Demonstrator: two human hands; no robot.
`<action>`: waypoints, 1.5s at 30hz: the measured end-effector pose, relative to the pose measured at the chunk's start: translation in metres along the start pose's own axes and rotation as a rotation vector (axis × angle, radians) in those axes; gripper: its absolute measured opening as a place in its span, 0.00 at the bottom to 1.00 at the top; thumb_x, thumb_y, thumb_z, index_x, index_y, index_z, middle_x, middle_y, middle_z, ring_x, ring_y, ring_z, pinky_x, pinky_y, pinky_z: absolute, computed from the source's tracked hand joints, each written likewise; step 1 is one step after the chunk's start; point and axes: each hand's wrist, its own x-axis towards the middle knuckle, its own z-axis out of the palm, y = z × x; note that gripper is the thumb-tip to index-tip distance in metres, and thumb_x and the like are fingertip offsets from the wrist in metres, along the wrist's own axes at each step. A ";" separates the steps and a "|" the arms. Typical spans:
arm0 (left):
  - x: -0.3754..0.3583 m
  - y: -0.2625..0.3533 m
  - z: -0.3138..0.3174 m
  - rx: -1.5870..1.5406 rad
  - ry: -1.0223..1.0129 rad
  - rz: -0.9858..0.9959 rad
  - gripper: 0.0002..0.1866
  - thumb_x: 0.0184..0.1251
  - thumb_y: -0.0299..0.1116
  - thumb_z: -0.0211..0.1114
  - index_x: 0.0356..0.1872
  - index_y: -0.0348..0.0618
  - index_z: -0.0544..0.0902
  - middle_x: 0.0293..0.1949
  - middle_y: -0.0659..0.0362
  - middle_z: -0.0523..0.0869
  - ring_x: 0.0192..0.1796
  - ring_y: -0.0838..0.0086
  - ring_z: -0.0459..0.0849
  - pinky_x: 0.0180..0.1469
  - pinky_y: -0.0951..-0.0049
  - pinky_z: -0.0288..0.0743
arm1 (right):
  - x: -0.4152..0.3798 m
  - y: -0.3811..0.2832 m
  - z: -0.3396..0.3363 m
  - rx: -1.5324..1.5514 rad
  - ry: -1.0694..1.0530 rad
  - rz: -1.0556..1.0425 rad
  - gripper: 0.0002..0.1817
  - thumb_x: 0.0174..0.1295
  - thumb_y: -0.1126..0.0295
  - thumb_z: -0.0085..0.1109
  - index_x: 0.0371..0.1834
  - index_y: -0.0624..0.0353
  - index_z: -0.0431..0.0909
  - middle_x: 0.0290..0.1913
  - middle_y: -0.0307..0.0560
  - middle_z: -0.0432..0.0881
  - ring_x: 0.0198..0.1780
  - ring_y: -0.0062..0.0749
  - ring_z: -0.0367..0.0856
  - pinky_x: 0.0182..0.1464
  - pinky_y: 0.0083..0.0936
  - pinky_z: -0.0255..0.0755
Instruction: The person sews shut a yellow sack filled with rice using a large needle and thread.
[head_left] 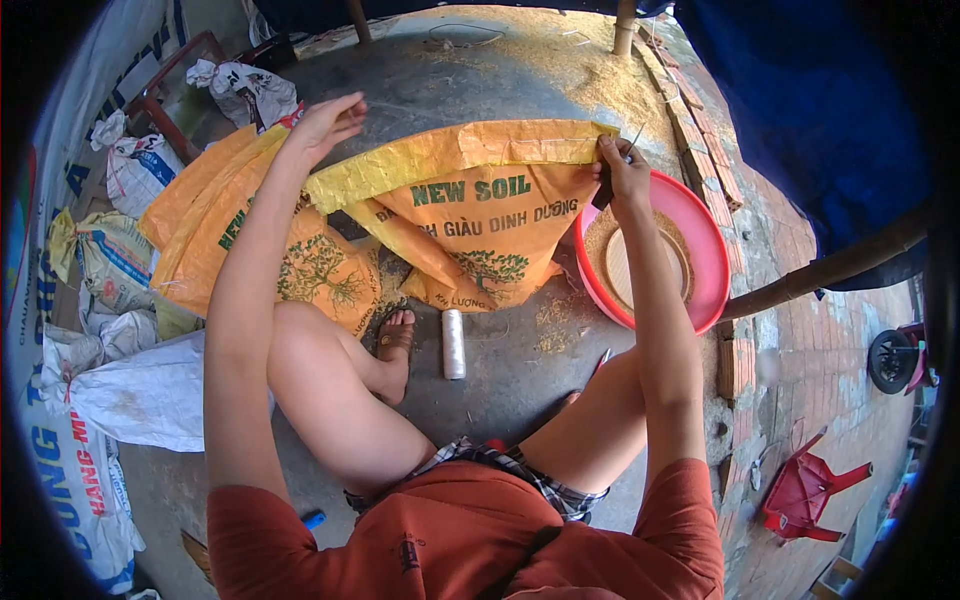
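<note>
- The orange "NEW SOIL" sack (500, 225) spreads at twelve o'clock, its yellow-edged band (455, 150) uppermost.
- The right hand (625, 172), towards one o'clock, has its fingers closed on the sack's upper right corner; a dark-handled pointed tool (603, 190) is gripped in the same hand.
- The left hand (332, 128), at eleven, is raised with its fingers open and holds nothing that shows; the sack's other upper corner is nearest below it.
- The band looks folded along the upper edge, and a pale line, perhaps thread, marks it near the right hand. Whether it is fastened all the way across cannot be told, so that much may be left.
- More orange sacks (190, 215) lie at ten; their edges are too unclear to judge as finished or not.
- A white spool (454, 345) stands on the floor (500, 365), at six from the sack.
- A pink basin (712, 255) sits towards three, just beside the right forearm.
</note>
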 end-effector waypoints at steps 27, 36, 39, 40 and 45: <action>-0.014 0.048 0.184 1.131 -0.500 0.448 0.12 0.57 0.33 0.63 0.29 0.30 0.78 0.20 0.65 0.74 0.27 0.84 0.68 0.30 0.76 0.65 | -0.025 -0.042 -0.035 -0.247 0.365 -0.226 0.13 0.57 0.68 0.59 0.34 0.70 0.77 0.22 0.48 0.80 0.17 0.25 0.76 0.19 0.23 0.68; -0.001 0.019 0.238 1.135 -0.483 0.742 0.13 0.55 0.37 0.63 0.37 0.38 0.82 0.30 0.49 0.83 0.33 0.63 0.82 0.37 0.67 0.72 | -0.029 -0.050 -0.095 -0.334 0.488 -0.218 0.14 0.60 0.63 0.57 0.34 0.67 0.75 0.21 0.41 0.75 0.19 0.22 0.72 0.21 0.20 0.69; 0.010 0.000 0.242 1.066 -0.607 0.680 0.13 0.53 0.37 0.65 0.36 0.39 0.82 0.32 0.50 0.84 0.33 0.61 0.82 0.39 0.66 0.73 | -0.040 -0.041 -0.115 -0.395 0.398 -0.100 0.15 0.61 0.59 0.56 0.35 0.62 0.76 0.24 0.40 0.76 0.21 0.20 0.72 0.23 0.16 0.68; 0.013 -0.007 0.243 1.056 -0.589 0.684 0.13 0.52 0.36 0.65 0.37 0.40 0.83 0.31 0.51 0.84 0.34 0.61 0.82 0.40 0.65 0.74 | -0.043 -0.039 -0.116 -0.420 0.420 -0.115 0.15 0.61 0.58 0.56 0.35 0.62 0.76 0.25 0.39 0.77 0.20 0.19 0.72 0.24 0.16 0.69; 0.006 -0.016 0.250 1.116 -0.466 0.684 0.14 0.53 0.38 0.66 0.36 0.38 0.83 0.30 0.48 0.83 0.33 0.60 0.82 0.39 0.63 0.73 | -0.042 -0.033 -0.128 -0.299 0.351 -0.114 0.16 0.61 0.62 0.56 0.38 0.68 0.76 0.24 0.43 0.77 0.20 0.25 0.76 0.23 0.20 0.74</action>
